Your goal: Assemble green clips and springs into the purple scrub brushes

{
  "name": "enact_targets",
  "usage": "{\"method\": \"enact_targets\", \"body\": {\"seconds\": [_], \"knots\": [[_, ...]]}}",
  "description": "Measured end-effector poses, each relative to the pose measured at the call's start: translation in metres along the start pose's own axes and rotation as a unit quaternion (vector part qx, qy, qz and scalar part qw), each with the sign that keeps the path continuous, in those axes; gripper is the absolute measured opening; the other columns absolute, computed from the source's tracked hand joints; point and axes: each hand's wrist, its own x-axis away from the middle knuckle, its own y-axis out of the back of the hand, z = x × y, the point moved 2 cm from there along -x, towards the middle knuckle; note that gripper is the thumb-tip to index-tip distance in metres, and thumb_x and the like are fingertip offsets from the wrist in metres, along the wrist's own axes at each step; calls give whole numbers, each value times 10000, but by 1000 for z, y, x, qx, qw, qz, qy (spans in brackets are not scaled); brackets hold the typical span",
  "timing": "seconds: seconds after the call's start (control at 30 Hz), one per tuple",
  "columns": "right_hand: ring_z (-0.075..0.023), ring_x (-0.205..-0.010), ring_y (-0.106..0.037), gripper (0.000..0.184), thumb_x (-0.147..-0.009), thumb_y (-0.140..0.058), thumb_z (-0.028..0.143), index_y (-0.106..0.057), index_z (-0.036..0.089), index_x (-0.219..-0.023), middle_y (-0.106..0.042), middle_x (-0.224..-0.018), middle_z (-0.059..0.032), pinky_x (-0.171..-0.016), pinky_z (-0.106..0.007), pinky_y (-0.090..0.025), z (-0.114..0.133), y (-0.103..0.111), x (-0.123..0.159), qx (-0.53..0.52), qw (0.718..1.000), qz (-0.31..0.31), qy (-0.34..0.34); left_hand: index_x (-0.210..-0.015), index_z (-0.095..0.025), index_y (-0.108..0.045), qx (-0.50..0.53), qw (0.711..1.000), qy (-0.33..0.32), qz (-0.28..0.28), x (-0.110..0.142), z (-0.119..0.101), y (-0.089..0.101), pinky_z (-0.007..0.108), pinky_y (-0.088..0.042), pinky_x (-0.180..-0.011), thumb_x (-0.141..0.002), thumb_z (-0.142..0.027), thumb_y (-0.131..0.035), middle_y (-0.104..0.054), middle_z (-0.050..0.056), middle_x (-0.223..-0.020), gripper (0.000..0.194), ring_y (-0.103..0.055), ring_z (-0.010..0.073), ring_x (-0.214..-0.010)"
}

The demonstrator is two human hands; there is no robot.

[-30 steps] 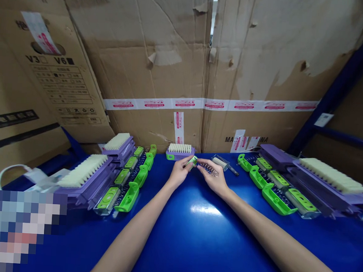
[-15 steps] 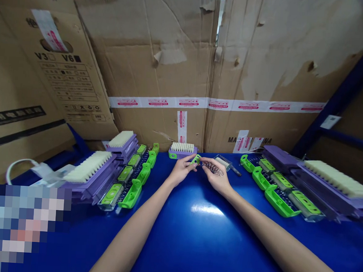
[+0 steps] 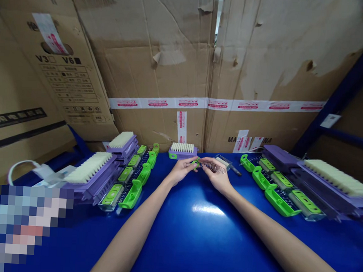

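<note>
My left hand (image 3: 181, 169) is closed on a small green plastic piece (image 3: 195, 164), mostly hidden by the fingers. My right hand (image 3: 216, 174) grips a coiled metal spring (image 3: 215, 167), which runs along its fingers with one end close to the green piece. Both hands meet at the middle of the blue table, fingertips nearly touching. Just behind them sits a purple and green block with cream bristles (image 3: 182, 148). Beyond my right hand lies a small clear case (image 3: 224, 162) with a thin dark tool (image 3: 236, 171) at its side.
To the left stand purple bristled blocks (image 3: 90, 169), clear cases with green tops (image 3: 112, 195) and bright green brackets (image 3: 131, 193). Similar green brackets (image 3: 278, 201) and a bristled purple block (image 3: 339, 177) lie on the right. Cardboard (image 3: 160, 81) walls the back; a blue post (image 3: 331, 100) rises at right.
The green piece has turned in my left fingers and shows less now. My right fingers have shifted slightly against it, and the spring sits a little more level. The rest stays put.
</note>
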Motion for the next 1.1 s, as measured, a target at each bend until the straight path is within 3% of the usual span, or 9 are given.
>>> {"method": "enact_targets", "body": {"seconds": [0.3, 0.5, 0.73, 0.93, 1.1], "knots": [[-238, -977, -647, 381, -650, -734, 375, -604, 180, -951, -694, -998, -102, -921, -416, -496, -6, 5, -3, -96, 992, -9, -77, -1289, -160, -511, 13, 1000, 20, 13, 1, -4, 1, 327, -457, -847, -701, -359, -733, -721, 68, -933, 660, -649, 150, -756], [-243, -966, -650, 393, -631, -744, 386, -610, 174, -933, -694, -990, -105, -916, -420, -499, -7, 1, -3, -84, 994, 14, -74, -1374, -145, -387, -17, 999, 29, 39, 0, 2, -3, 283, -465, -791, -662, -204, -737, -724, 22, -808, 795, -637, 125, -721], [-222, -912, -654, 279, -713, -668, 344, -633, 162, -921, -689, -957, -88, -847, -379, -521, -6, -2, 0, 1, 999, 29, -34, -1284, -145, -511, -51, 998, 3, 32, 0, 1, -8, 271, -479, -774, -662, -108, -660, -723, 39, -888, 641, -636, 128, -735], [-228, -1020, -603, 298, -754, -615, 277, -638, 175, -1033, -659, -1075, -90, -957, -408, -442, -4, 1, 1, 179, 980, -14, 79, -1331, -104, -447, -66, 997, -10, -28, -1, 7, -8, 270, -492, -734, -747, -163, -607, -722, 55, -849, 609, -630, 120, -657], [-199, -943, -629, 352, -759, -642, 315, -613, 186, -1085, -665, -1042, -73, -892, -356, -486, -13, 1, 2, 170, 981, 30, 87, -1384, -123, -370, -87, 995, -34, -33, 1, 6, -11, 258, -497, -750, -753, -133, -569, -719, 68, -931, 662, -654, 139, -756]]}}
